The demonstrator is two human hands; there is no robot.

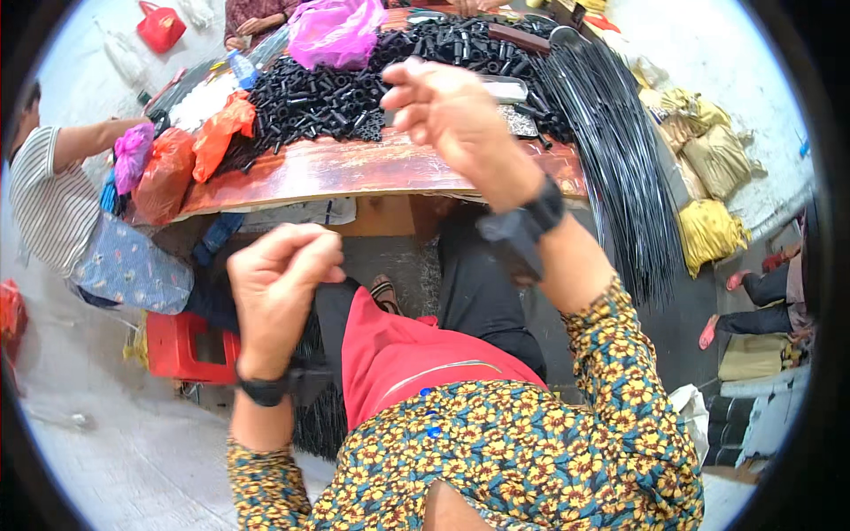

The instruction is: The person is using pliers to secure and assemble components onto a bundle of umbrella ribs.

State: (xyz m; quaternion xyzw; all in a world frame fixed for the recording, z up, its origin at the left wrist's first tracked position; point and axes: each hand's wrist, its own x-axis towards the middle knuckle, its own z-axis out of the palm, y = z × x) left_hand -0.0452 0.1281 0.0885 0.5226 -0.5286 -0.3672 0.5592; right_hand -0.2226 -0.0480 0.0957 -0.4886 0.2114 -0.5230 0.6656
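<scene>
Several things crowd the view, beginning at the far left with a person in a striped shirt (44,199) sitting by a red stool (181,347) on the pale floor. Just right of that person, orange bags (190,155) and a small purple bag (133,152) lie on the left end of the wooden table (354,168). Below the table edge, the left hand (279,283) hangs curled into a loose fist with the fingertips tucked together; whether it pinches anything I cannot tell. A dark band circles its wrist. Behind it, on the tabletop, a big heap of short black tubes (323,97) spreads out, with a pink plastic bag (336,31) resting at the heap's far side. Farther right, the right hand (447,111) is raised over the table just beside the heap, its fingers bent and partly spread, and nothing clearly held between them. A black watch sits on that wrist. Right of the hand, a thick bundle of long black rods (620,168) drapes off the table's end toward the floor. Yellow sacks (708,186) lie beyond it at the right.
</scene>
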